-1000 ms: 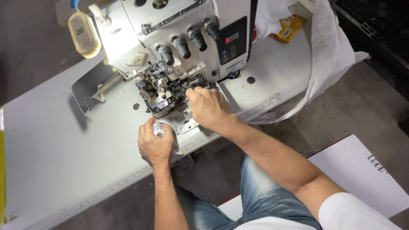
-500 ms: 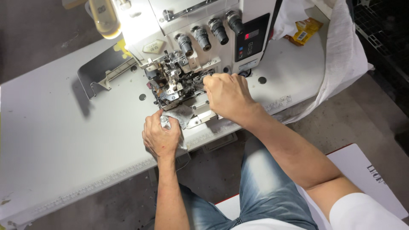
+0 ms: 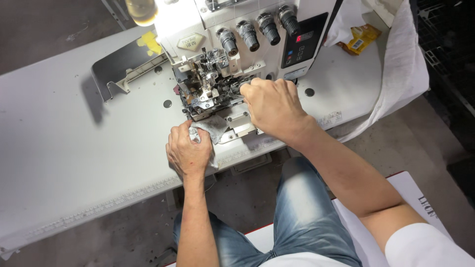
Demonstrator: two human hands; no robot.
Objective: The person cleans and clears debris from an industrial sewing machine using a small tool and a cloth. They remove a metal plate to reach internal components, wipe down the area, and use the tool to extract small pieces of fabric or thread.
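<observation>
Our left hand (image 3: 188, 154) is closed around a crumpled grey rag (image 3: 212, 127), which lies on the white worktop (image 3: 74, 148) at the front edge of the sewing machine (image 3: 232, 54), just below its open metal workings. Our right hand (image 3: 273, 106) is curled into a fist against the machine's front, beside those workings; we cannot tell what its fingers grip, if anything

sewing machine (image 3: 237, 54) on table (image 3: 64, 148), rag (image 3: 212, 127) before it, packet (image 3: 360, 38) at right
</observation>
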